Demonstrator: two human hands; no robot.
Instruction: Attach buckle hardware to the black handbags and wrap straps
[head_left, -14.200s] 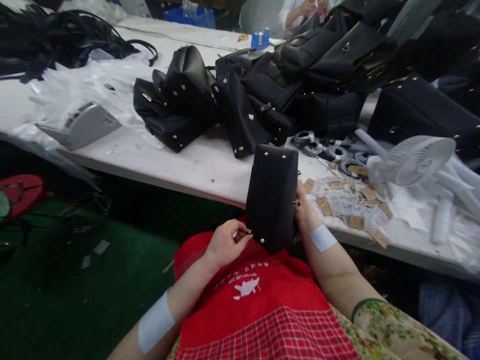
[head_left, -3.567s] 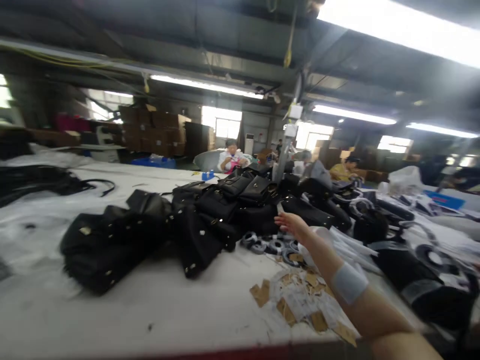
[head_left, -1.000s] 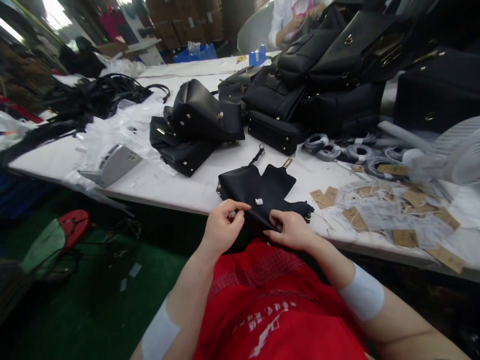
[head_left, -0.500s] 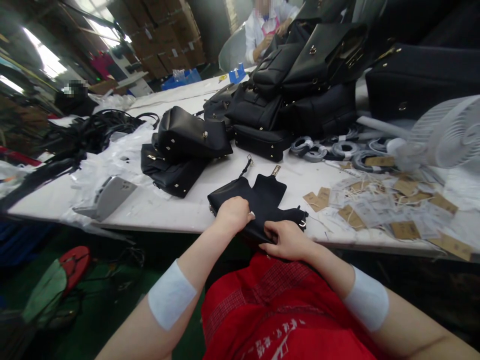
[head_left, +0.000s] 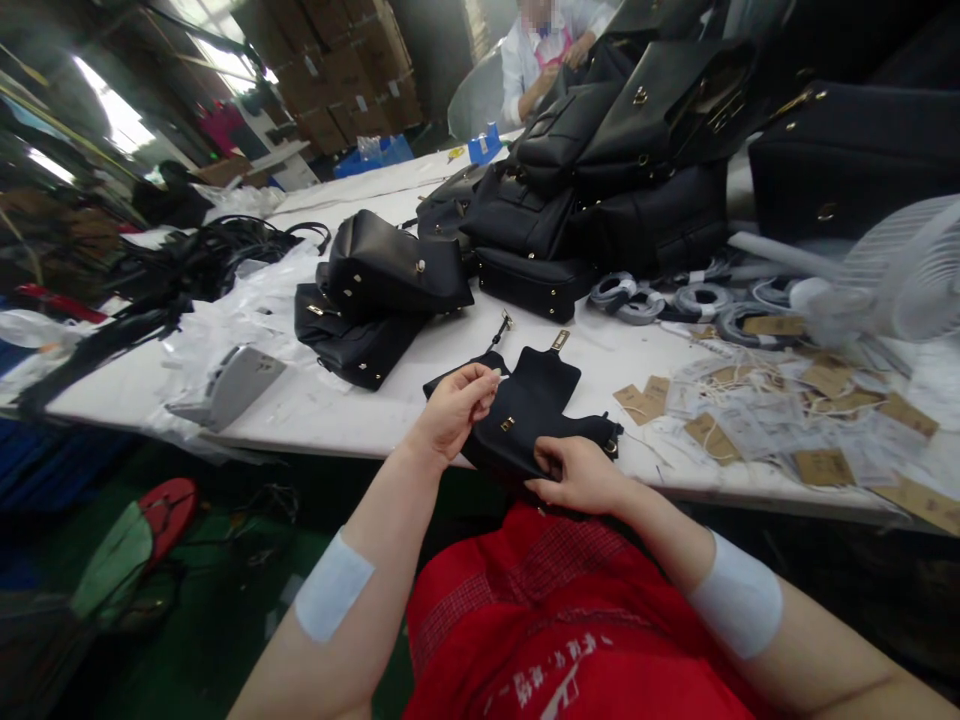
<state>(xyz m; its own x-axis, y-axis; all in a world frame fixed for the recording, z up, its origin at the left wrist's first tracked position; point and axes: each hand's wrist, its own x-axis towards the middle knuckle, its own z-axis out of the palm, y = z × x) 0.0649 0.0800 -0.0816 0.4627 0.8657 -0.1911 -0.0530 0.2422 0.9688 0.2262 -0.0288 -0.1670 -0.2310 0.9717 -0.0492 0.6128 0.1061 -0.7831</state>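
A small black handbag (head_left: pixel 517 450) lies at the table's front edge with its flap (head_left: pixel 547 385) spread away from me. A gold clasp (head_left: pixel 507 424) shows on its front, and a gold plate (head_left: pixel 559 340) sits at the flap's tip. Above the bag's left part, my left hand (head_left: pixel 457 408) is closed in a pinch. Something small and white shows at those fingertips, too small to name. My right hand (head_left: pixel 581 474) grips the bag's near right edge between thumb and bent fingers. Beyond the bag a short buckled strap (head_left: pixel 501 330) sticks out.
Two black bags (head_left: pixel 397 270) are stacked at left, near a grey device (head_left: pixel 244 385). More black bags (head_left: pixel 555 200) are piled behind. Coiled cords (head_left: pixel 630 298), paper tags (head_left: pixel 821 467) and a white fan (head_left: pixel 900 270) lie right. A person (head_left: pixel 536 65) sits across the table (head_left: pixel 375 412).
My left hand has lifted off the bag and moved up, fingers now pinched, uncovering the gold clasp. My right hand stays on the bag's edge. The view has shifted slightly.
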